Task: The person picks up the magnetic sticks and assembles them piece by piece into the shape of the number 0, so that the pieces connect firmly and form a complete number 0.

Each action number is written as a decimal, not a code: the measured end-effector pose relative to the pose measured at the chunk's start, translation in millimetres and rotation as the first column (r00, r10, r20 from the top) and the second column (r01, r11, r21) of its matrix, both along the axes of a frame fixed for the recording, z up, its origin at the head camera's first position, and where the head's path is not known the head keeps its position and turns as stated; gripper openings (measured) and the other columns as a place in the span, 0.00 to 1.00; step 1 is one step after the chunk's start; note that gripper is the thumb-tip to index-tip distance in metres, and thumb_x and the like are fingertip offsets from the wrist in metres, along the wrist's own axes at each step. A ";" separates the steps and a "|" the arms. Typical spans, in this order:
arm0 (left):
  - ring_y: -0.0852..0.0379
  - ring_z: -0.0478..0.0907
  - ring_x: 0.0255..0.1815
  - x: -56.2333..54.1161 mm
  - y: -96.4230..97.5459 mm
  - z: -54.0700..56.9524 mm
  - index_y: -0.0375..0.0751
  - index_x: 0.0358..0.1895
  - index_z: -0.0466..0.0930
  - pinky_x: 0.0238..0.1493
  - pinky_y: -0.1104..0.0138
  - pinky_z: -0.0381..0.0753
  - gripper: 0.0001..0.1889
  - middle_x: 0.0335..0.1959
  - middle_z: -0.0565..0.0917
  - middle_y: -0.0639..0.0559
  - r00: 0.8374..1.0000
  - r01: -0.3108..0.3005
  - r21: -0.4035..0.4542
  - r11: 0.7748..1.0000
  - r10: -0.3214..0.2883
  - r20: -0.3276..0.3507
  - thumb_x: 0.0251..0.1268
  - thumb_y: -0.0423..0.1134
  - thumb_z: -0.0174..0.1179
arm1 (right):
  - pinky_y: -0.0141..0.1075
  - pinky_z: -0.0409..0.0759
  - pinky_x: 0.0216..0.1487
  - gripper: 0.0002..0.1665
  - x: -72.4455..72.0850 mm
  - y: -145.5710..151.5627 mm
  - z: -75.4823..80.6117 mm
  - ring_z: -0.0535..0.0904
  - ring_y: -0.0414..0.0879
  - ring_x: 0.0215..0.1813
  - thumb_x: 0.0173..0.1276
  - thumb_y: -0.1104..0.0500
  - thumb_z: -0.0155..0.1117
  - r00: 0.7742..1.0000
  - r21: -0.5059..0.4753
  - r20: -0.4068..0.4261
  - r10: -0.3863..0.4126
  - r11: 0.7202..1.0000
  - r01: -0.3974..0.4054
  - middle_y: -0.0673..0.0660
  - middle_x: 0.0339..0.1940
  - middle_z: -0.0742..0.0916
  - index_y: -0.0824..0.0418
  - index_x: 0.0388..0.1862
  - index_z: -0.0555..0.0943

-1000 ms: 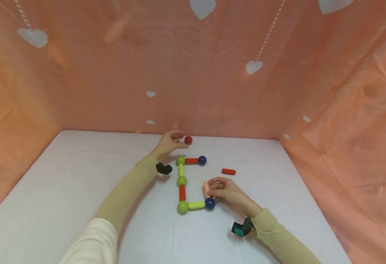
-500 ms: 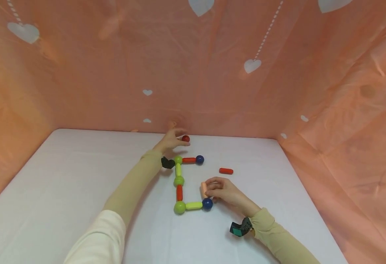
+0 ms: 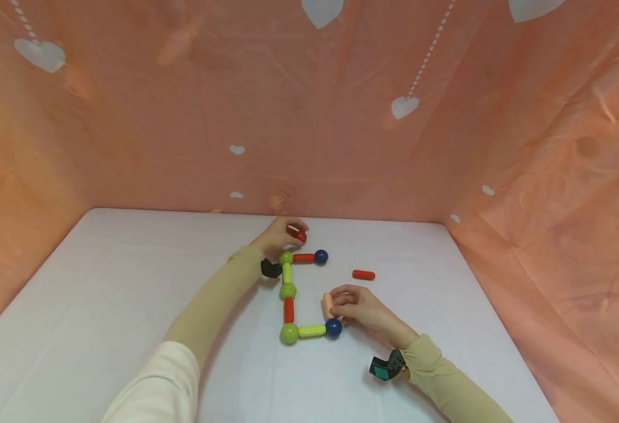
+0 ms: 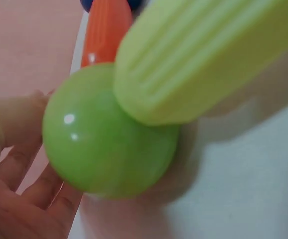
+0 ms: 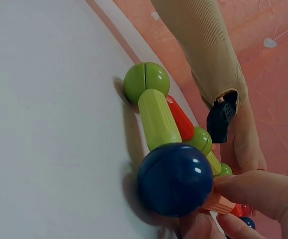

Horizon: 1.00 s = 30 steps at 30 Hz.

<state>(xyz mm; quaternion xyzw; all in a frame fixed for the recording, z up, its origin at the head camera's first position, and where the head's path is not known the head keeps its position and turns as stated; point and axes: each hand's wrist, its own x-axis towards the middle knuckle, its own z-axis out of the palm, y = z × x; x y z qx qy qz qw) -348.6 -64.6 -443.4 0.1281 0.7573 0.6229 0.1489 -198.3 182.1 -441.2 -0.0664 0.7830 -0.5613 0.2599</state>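
At the far side of the table, my left hand (image 3: 279, 234) grips a red ball (image 3: 301, 236) between thumb and fingers. My right hand (image 3: 364, 308) pinches a peach-coloured rod (image 3: 327, 304), whose near end meets a dark blue ball (image 5: 175, 180). That ball joins a chain: a yellow-green rod (image 3: 312, 331), a green ball (image 3: 289, 333), a red rod (image 3: 288, 310), a middle green ball (image 3: 288, 291), another yellow-green rod (image 3: 286, 272), and a far green ball (image 4: 109, 134). From there, a red rod (image 3: 303, 257) leads to a second dark blue ball (image 3: 321, 257).
A loose red rod (image 3: 363, 275) lies on the white table (image 3: 420, 282), right of the chain. Orange cloth with white hearts (image 3: 341, 164) hangs behind the table and at both sides. Each wrist wears a small black device (image 3: 387, 365).
My left hand reached the red ball, took hold of it and drew it slightly nearer. The right hand has kept its pinch on the peach rod, barely moving.
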 end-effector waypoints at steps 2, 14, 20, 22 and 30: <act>0.45 0.72 0.53 2.4 -1.4 1.1 0.30 0.54 0.76 0.55 0.62 0.77 0.20 0.54 0.75 0.40 1.000 -0.018 -0.019 1.000 0.018 0.000 0.57 0.20 0.62 | 0.34 0.80 0.37 0.25 -0.3 0.5 -0.3 0.79 0.47 0.40 0.65 0.60 0.66 1.000 -0.009 -0.003 0.007 1.000 -0.007 0.58 0.43 0.85 0.68 0.58 0.72; 0.45 0.79 0.48 16.7 -13.9 25.3 0.32 0.56 0.77 0.51 0.58 0.80 0.21 0.49 0.80 0.42 0.986 0.001 -0.042 0.999 -0.009 -0.169 0.59 0.34 0.67 | 0.36 0.80 0.40 0.25 1.2 1.1 0.7 0.77 0.48 0.42 0.66 0.60 0.64 1.000 -0.001 -0.014 -0.006 1.000 0.006 0.58 0.44 0.84 0.67 0.60 0.72; 0.45 0.79 0.49 37.3 -13.5 26.3 0.36 0.54 0.78 0.50 0.55 0.80 0.19 0.48 0.81 0.45 0.991 0.096 0.002 0.995 -0.096 -0.097 0.60 0.37 0.67 | 0.36 0.80 0.40 0.25 0.5 3.3 -0.8 0.77 0.47 0.42 0.66 0.61 0.64 1.000 -0.011 -0.017 -0.011 1.000 0.011 0.59 0.46 0.84 0.68 0.59 0.72; 0.49 0.81 0.46 44.7 -11.9 24.3 0.39 0.52 0.80 0.48 0.59 0.81 0.17 0.47 0.83 0.48 0.985 0.117 -0.045 0.992 -0.121 -0.122 0.60 0.39 0.67 | 0.36 0.80 0.39 0.25 0.7 3.5 -1.2 0.77 0.47 0.41 0.66 0.61 0.64 1.000 -0.009 -0.019 -0.010 1.000 0.010 0.59 0.46 0.84 0.69 0.59 0.72; 0.50 0.82 0.39 73.6 3.8 18.8 0.37 0.47 0.82 0.43 0.62 0.82 0.13 0.43 0.83 0.48 0.971 0.214 -0.125 0.969 -0.225 -0.078 0.60 0.36 0.67 | 0.35 0.80 0.40 0.26 1.6 2.5 -1.7 0.77 0.47 0.42 0.65 0.60 0.65 1.000 -0.006 -0.026 -0.002 1.000 0.002 0.59 0.45 0.85 0.68 0.60 0.71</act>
